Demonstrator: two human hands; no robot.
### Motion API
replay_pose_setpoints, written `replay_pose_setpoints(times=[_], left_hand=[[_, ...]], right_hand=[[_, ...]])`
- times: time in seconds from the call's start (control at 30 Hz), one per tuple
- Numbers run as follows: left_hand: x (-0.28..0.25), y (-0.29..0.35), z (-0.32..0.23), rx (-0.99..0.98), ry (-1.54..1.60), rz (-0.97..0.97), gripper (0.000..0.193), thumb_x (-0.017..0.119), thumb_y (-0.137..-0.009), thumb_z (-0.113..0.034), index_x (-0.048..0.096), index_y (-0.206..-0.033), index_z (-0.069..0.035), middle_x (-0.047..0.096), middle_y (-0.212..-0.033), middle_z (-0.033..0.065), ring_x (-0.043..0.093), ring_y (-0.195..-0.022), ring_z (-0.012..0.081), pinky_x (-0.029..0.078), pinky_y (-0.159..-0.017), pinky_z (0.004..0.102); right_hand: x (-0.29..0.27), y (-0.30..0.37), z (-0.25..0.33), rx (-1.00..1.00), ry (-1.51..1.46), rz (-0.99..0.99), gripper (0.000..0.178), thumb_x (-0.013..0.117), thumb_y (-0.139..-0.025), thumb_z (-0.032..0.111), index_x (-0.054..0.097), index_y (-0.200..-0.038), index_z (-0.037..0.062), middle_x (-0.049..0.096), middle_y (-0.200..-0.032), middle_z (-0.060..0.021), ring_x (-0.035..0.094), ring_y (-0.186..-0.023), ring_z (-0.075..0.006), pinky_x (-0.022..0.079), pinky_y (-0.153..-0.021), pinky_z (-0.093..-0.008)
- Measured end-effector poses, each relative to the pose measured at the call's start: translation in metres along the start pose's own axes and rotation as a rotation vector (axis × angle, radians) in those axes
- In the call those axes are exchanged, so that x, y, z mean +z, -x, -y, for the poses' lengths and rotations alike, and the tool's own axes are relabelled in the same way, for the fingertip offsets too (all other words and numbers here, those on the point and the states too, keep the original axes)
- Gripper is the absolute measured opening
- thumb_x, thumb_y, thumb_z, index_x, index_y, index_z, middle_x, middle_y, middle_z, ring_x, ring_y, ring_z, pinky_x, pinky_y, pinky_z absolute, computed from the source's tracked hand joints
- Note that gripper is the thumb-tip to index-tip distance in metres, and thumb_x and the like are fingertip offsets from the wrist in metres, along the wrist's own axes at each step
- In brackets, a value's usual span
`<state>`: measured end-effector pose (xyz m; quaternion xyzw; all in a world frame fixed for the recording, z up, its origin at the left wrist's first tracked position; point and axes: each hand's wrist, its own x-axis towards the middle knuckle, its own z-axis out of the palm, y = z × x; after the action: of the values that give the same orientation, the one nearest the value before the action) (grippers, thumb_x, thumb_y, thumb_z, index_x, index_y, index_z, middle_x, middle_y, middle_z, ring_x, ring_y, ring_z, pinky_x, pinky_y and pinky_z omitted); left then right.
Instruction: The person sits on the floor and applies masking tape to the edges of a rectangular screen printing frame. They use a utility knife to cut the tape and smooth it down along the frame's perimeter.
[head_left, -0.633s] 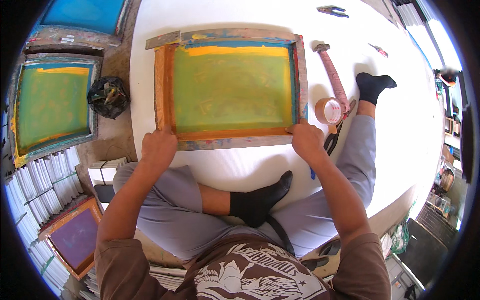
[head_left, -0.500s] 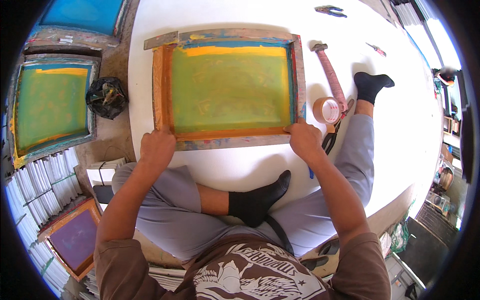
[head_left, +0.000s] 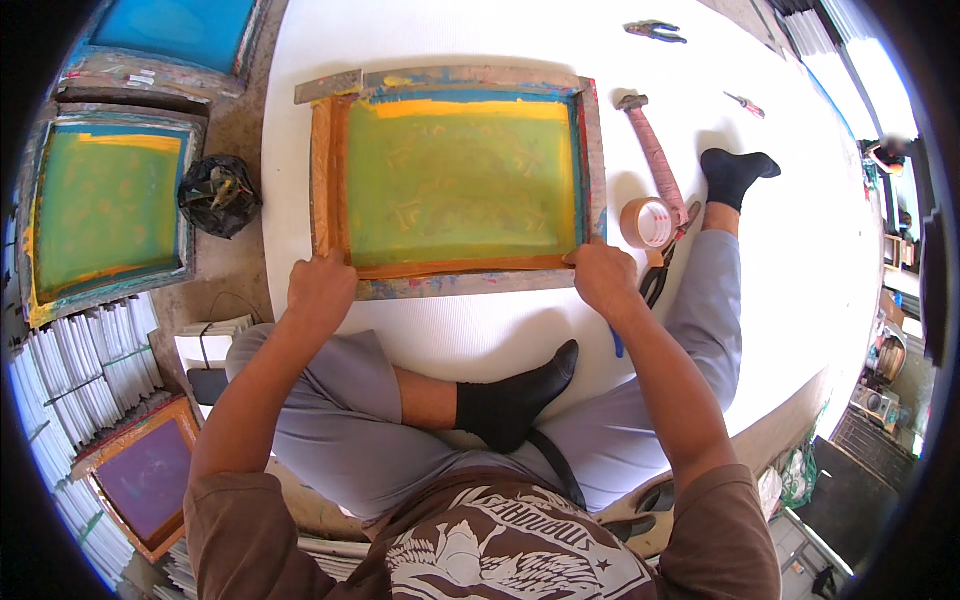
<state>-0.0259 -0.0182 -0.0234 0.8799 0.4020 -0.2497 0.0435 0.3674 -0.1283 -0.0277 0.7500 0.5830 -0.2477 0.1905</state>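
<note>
A wooden screen-printing frame [head_left: 460,190] lies before me on a white sheet, its mesh yellow-green with a yellow-orange band along the far side. Brown tape covers the inner left and near edges. My left hand [head_left: 322,288] is closed on the near left corner, thumb on top of the wood. At the near right corner my right hand [head_left: 604,278] grips the rim the same way. The undersides of both hands' fingers are hidden. Right of the frame lie a roll of brown tape [head_left: 646,222], a hammer [head_left: 655,155] with a wrapped handle, and scissors [head_left: 656,283].
Pliers [head_left: 655,32] and a small red-handled tool [head_left: 744,105] lie farther off on the sheet [head_left: 830,260]. More screen frames [head_left: 110,210] and a black plastic bag [head_left: 219,196] are at left. Stacked white sheets [head_left: 80,375] stand below them. My legs flank the work.
The whole view has shifted slightly. Both hands keep their hold on the frame's near corners, and the frame shows no clear movement on the sheet.
</note>
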Motion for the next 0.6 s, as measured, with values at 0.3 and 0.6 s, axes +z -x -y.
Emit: replay_pose_setpoints(times=[0.3, 0.6], left_hand=[[-0.018, 0.002, 0.018, -0.013, 0.271, 0.018, 0.036, 0.074, -0.088, -0.020, 0.073, -0.122, -0.010, 0.073, -0.105, 0.0156, 0.073, -0.096, 0.0355, 0.058, -0.082, 0.0464], [-0.005, -0.002, -0.031, 0.272, 0.555, -0.248, 0.074, 0.089, -0.075, -0.040, 0.063, -0.134, -0.005, 0.064, -0.126, 0.0169, 0.062, -0.120, 0.0363, 0.053, -0.098, 0.0467]], right_hand=[[-0.018, 0.015, -0.039, -0.079, -0.361, -0.233, 0.036, 0.072, -0.084, 0.011, 0.078, -0.119, 0.0143, 0.072, -0.100, -0.0175, 0.072, -0.091, -0.0340, 0.056, -0.086, -0.0468], [0.008, 0.016, -0.019, -0.523, -0.326, -0.263, 0.053, 0.084, -0.076, 0.019, 0.068, -0.123, 0.0028, 0.067, -0.122, -0.0153, 0.062, -0.117, -0.0362, 0.050, -0.101, -0.0461]])
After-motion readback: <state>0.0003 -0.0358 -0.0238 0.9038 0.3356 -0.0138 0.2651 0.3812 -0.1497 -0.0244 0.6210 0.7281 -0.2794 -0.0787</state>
